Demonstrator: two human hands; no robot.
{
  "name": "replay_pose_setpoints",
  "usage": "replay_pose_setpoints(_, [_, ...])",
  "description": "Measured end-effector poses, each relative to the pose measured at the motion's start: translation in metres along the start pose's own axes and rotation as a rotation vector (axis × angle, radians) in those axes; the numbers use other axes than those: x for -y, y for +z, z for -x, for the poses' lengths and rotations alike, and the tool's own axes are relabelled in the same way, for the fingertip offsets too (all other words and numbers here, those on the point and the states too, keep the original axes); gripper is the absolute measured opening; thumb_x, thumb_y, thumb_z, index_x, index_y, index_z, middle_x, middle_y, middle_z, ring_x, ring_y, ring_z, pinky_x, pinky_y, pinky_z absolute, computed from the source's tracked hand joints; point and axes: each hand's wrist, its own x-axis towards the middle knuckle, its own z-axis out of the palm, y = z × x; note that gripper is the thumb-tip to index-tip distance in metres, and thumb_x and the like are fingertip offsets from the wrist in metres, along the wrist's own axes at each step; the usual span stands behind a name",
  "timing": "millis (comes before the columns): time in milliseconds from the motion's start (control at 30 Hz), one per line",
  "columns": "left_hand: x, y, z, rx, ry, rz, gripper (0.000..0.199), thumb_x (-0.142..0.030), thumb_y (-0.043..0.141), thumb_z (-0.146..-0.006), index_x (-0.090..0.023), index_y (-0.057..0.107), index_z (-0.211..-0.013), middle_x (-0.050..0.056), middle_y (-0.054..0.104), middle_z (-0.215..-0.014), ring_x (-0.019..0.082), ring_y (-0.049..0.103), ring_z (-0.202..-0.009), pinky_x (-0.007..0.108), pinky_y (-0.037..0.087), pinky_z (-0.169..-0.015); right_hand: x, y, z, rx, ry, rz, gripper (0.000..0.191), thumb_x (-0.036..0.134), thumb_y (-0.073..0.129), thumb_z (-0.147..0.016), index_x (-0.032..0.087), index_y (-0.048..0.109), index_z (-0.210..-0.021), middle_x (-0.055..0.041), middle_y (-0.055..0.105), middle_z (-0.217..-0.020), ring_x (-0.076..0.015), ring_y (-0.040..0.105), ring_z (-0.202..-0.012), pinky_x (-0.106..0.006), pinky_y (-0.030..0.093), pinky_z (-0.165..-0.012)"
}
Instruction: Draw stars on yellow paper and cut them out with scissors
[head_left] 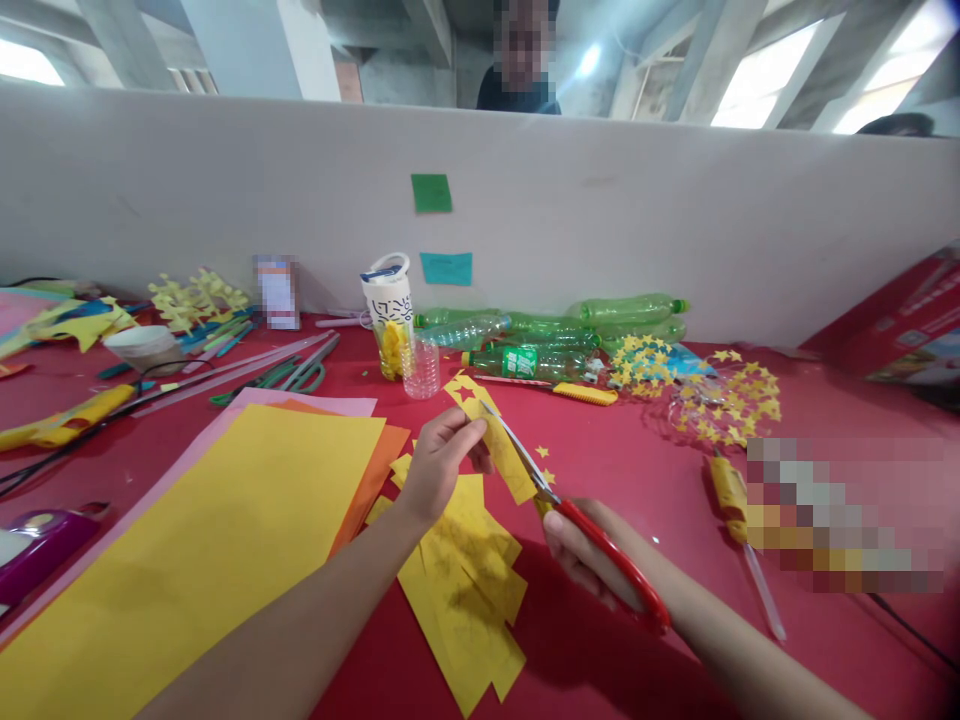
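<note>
My left hand [444,455] pinches a strip of yellow paper [504,452] that has a star-shaped hole near its far end. In my right hand [592,545] is a pair of scissors [616,565] with red and grey handles, its fingers wrapped through them. The scissor blades lie along the strip, close to my left thumb. Small yellow paper stars [548,477] rest on the red table [622,455] just beyond the blades. Below my hands lies a loose pile of yellow strips [469,600] with dark marks on them.
A stack of yellow paper [247,510] over orange and pink sheets covers the left. Green plastic bottles [555,362], a white tumbler [388,310] and a yellow cutter [586,394] line the back. Star clusters [727,400] and a glue gun [727,490] lie right.
</note>
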Motion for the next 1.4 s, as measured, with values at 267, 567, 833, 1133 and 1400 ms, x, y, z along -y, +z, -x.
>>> replay_pose_setpoints(267, [0.000,0.000,0.000,0.009,-0.018,0.018,0.021,-0.024,0.053,-0.085,-0.017,0.053,-0.065,-0.004,0.058,-0.053,0.012,0.057,-0.048,0.026,0.044,-0.052,0.003,0.006,0.000,-0.012,0.070,-0.040,0.045,0.060,0.038,-0.085,0.019,0.042,-0.066,0.0079,0.039,-0.038,-0.0046,0.031,-0.027,-0.015,0.023,-0.028])
replay_pose_setpoints(567, [-0.002,0.000,0.000,0.023,-0.045,0.061,0.020,-0.025,0.054,-0.083,-0.016,0.055,-0.065,-0.002,0.058,-0.055,0.012,0.055,-0.048,0.025,0.044,-0.051,-0.006,0.004,-0.004,-0.050,0.067,-0.014,0.046,0.063,0.042,-0.082,0.019,0.043,-0.066,0.0078,0.040,-0.036,-0.0051,0.034,-0.027,-0.015,0.022,-0.028])
replay_pose_setpoints(833, [-0.007,0.002,-0.004,-0.040,-0.095,0.177,0.020,-0.025,0.058,-0.078,-0.017,0.051,-0.061,-0.005,0.049,-0.056,0.008,0.048,-0.052,0.019,0.040,-0.052,0.003,0.001,-0.002,-0.052,0.030,-0.004,0.046,0.060,0.043,-0.083,0.020,0.039,-0.062,0.0083,0.037,-0.035,-0.0049,0.032,-0.027,-0.015,0.024,-0.028])
replay_pose_setpoints(1133, [-0.014,-0.005,-0.006,0.020,-0.136,0.021,0.017,-0.033,0.049,-0.084,-0.020,0.048,-0.073,-0.005,0.054,-0.050,0.008,0.044,-0.031,0.017,0.032,-0.032,-0.007,-0.003,-0.005,-0.025,0.034,-0.013,0.047,0.063,0.041,-0.083,0.019,0.042,-0.065,0.0076,0.040,-0.037,-0.0052,0.035,-0.028,-0.015,0.026,-0.028])
replay_pose_setpoints(1400, [-0.023,-0.008,-0.009,0.028,-0.072,-0.099,0.018,-0.026,0.054,-0.082,-0.020,0.049,-0.066,-0.008,0.043,-0.043,0.005,0.040,-0.035,0.016,0.030,-0.036,-0.002,-0.010,0.000,0.020,-0.018,0.062,0.047,0.063,0.041,-0.083,0.019,0.042,-0.067,0.0070,0.042,-0.041,-0.0049,0.037,-0.030,-0.014,0.028,-0.031])
